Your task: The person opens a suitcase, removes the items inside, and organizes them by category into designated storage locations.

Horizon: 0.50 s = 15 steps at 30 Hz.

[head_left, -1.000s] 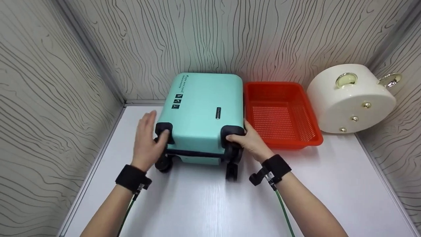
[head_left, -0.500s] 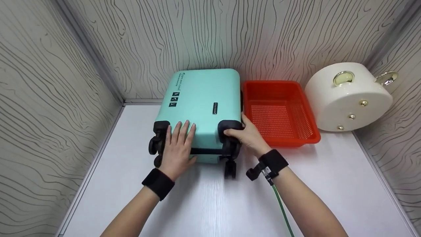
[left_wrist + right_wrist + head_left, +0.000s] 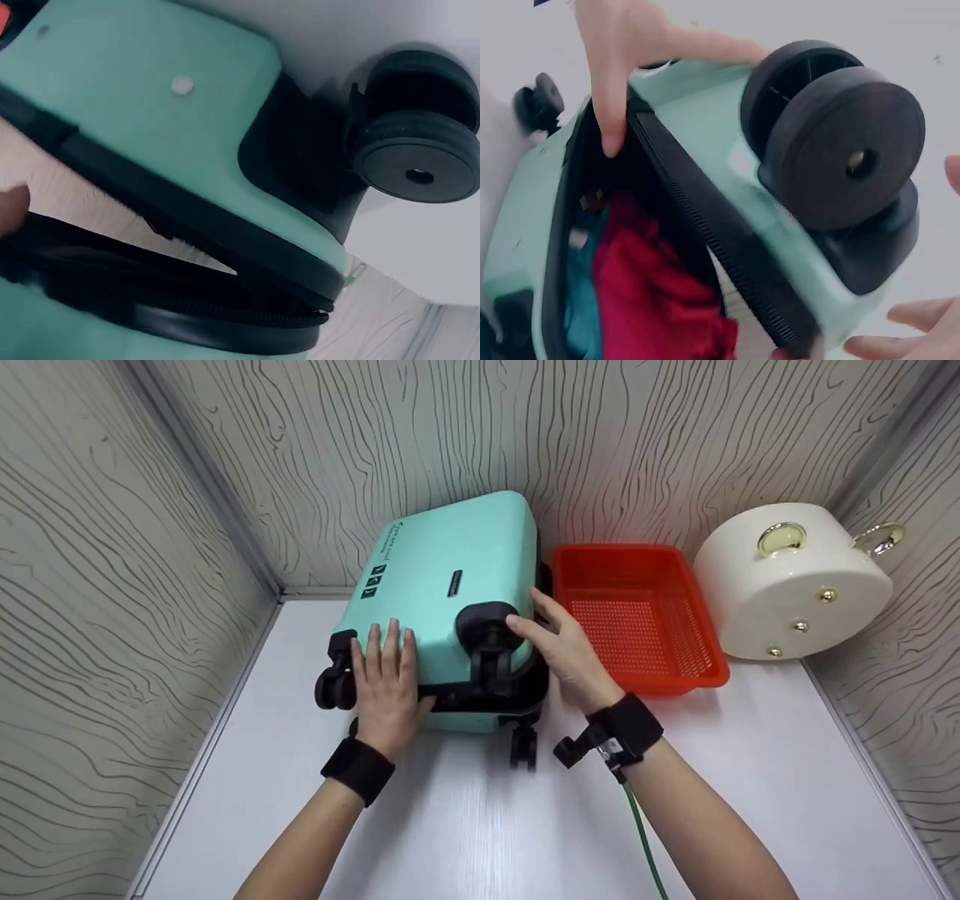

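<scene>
A mint-green suitcase [image 3: 427,555] lies on the white table, its black-cornered wheels towards me. Its lid is tilted, raised along the right side. My right hand [image 3: 574,656] grips the lid's near right corner, thumb on the black corner guard and fingers at the edge. My left hand [image 3: 386,690] lies with straight fingers on the lid's near end, beside the left wheel [image 3: 335,688]. Through the unzipped gap, the right wrist view shows red cloth [image 3: 645,285] and teal cloth [image 3: 583,292] inside. A large twin wheel [image 3: 847,146] stands close to my right thumb there.
A red plastic basket [image 3: 637,688] stands right of the suitcase. Beyond it, at the back right, is a white round case [image 3: 795,577] with gold studs and ring handles. Patterned walls [image 3: 600,442] enclose the back and sides.
The left hand has moved from the left corner onto the lid's near end. The right hand has raised the lid's right side, and the lid has tipped to the left.
</scene>
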### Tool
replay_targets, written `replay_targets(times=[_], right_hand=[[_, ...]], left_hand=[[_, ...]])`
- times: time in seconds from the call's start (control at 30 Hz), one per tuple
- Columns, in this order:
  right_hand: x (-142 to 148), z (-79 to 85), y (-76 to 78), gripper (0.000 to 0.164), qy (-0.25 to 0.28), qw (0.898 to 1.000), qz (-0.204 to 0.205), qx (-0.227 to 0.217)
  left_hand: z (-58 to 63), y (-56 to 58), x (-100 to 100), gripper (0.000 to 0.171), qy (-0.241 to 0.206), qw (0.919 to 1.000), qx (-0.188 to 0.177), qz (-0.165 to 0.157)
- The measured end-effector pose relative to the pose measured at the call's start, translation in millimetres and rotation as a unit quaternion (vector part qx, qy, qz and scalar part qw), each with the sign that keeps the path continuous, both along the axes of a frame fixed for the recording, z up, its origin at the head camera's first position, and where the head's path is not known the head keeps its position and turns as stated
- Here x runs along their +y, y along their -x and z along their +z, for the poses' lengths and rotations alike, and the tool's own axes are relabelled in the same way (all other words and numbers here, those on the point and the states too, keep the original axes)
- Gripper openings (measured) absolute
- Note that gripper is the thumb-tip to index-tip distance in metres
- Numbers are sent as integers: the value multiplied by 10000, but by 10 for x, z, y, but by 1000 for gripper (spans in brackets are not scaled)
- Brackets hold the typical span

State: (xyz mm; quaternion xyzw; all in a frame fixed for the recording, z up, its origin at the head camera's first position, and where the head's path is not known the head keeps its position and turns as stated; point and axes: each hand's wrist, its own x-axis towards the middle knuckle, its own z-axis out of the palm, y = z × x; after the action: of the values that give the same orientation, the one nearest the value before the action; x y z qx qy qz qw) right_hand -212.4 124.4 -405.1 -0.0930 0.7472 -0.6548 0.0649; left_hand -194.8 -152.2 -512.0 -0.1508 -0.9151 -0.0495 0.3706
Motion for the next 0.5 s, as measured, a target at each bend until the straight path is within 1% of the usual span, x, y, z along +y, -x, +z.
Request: replay_targets(times=[0.07,0.13,0.17,0.23,0.3,0.37,0.43,0.5], right_hand=[[-53,58,-29,79,425,9987,145,242],[-100,96,-64,74,695,9961,298,456],[-120,100,-77,72,740,9951,365,552],[-153,72,-97,68,652,9944,437,715],[-161,-19,-114,62,241,9952,464,824],[-153,-166,-134,55,-429,9941,466,882],[-120,-357,-170,50,-1252,9864,461,955],[-72,-563,-229,50,-2096,9723,421,945]], left_hand=[[56,28,-72,132,-372,9991,187,-40],[109,57,-148,133,-745,9967,313,-123],[133,69,-187,133,-924,9950,340,-160],[175,89,-265,132,-1264,9910,358,-243],[207,97,-339,132,-1573,9868,284,-274],[241,94,-406,130,-1836,9826,147,-224],[278,85,-468,127,-2102,9775,-27,-152],[315,75,-530,124,-2322,9724,-218,-49]])
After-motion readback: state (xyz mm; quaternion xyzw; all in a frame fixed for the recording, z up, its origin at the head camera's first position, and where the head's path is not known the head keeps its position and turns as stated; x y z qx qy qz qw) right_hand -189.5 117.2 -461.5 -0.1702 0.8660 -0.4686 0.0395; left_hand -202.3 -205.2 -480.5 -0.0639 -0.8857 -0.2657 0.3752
